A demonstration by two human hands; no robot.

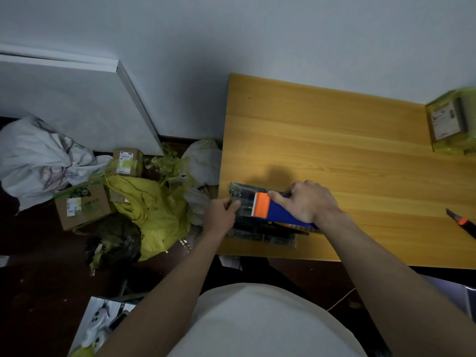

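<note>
our right hand (306, 202) fingers wrapped on blue-orange tape dispenser (273, 211), dispenser atop dark parcel (244, 195), parcel centre frame at left edge of desk (334, 137), our left hand (221, 213) fingers pinching parcel's left end

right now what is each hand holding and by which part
The right hand grips the tape dispenser by its blue body, behind the orange toothed end. The left hand pinches the dark wrapped package at its left edge.
</note>
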